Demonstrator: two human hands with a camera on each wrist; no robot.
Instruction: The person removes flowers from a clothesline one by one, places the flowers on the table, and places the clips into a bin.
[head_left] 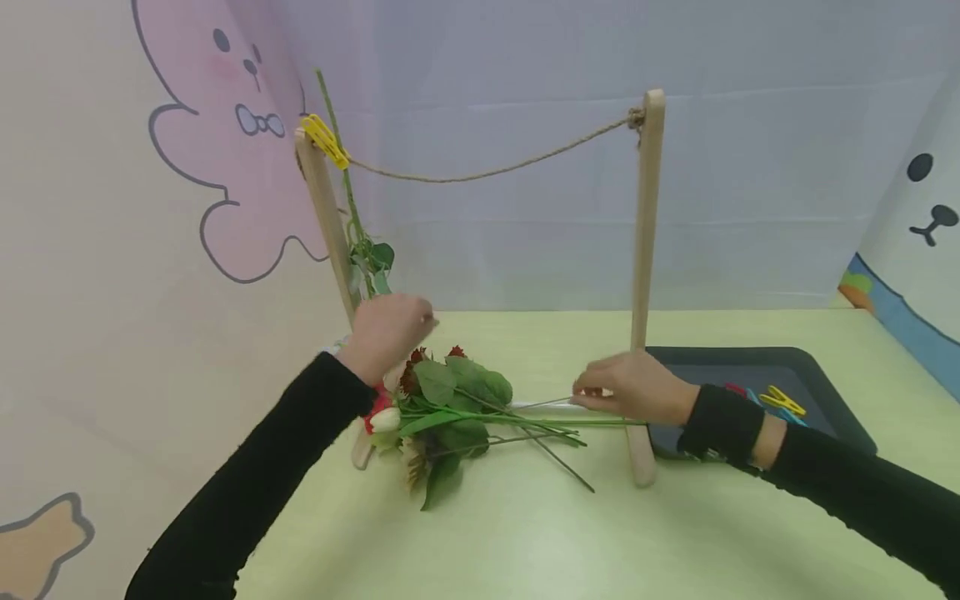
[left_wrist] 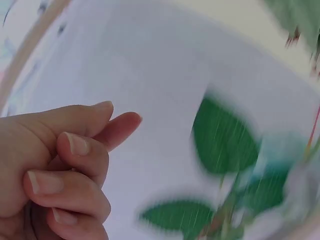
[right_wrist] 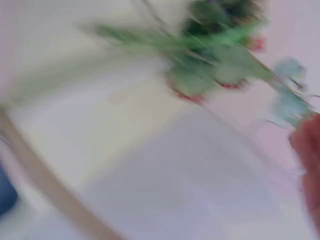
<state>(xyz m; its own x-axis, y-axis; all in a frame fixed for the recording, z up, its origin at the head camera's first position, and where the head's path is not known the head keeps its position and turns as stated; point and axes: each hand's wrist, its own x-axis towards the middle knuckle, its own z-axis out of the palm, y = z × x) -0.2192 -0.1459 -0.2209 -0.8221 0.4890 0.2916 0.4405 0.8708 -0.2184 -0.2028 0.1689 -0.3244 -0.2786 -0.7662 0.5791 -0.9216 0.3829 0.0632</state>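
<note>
My left hand (head_left: 393,333) is raised above the heap of flowers, beside a hanging stem (head_left: 351,196). In the left wrist view this hand (left_wrist: 75,165) has loosely curled fingers with nothing between them; blurred green leaves (left_wrist: 225,137) are to its right. A yellow clothespin (head_left: 325,142) fastens the stem upside down to the rope (head_left: 465,178); the hand hides its lower part. My right hand (head_left: 630,387) is over the stem ends of the artificial flowers (head_left: 465,387). A thin stem reaches its fingertips, but whether they pinch it is unclear; the right wrist view is blurred.
Two wooden posts (head_left: 647,250) hold the twine rope. A dark tray (head_left: 750,362) on the right contains clothespins (head_left: 783,402), yellow, blue and red. The light yellow table (head_left: 540,542) meets a pale curtain at the back and a wall with cartoon figures on the left.
</note>
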